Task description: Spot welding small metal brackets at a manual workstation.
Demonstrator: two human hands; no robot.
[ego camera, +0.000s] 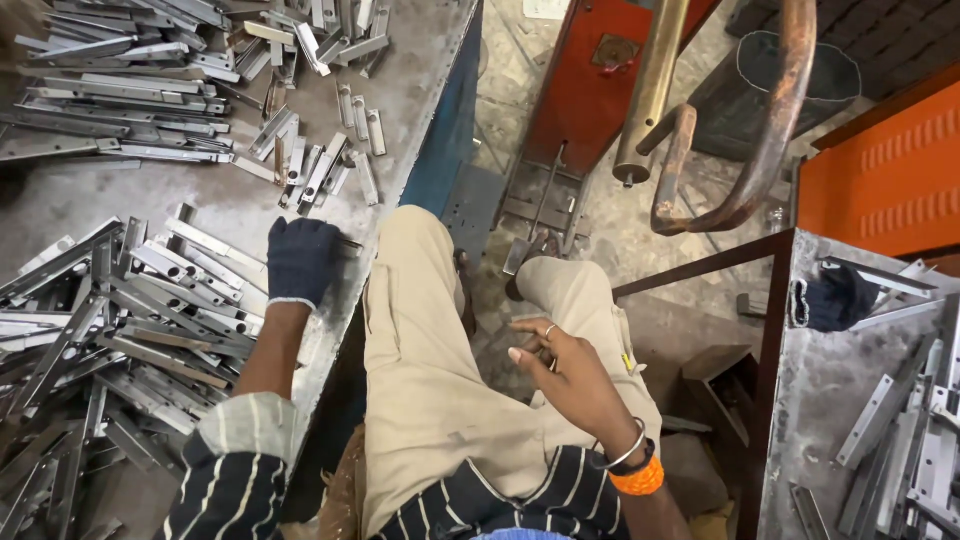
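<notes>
Bare right hand (565,370) over lap, gloved left hand (300,260) on metal strips (150,320), worktable (420,90)

Your left hand (301,262) wears a dark knitted glove with a pale cuff edge, while your right hand (568,372) is bare with a finger ring. Dark sleeves with thin white stripes, a metal bangle and orange band at the right wrist, and beige trousers.

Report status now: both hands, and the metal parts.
Left hand in dark knit glove, on flat grey metal strips. Right hand bare, empty, over knee. Nothing blocking.
</notes>
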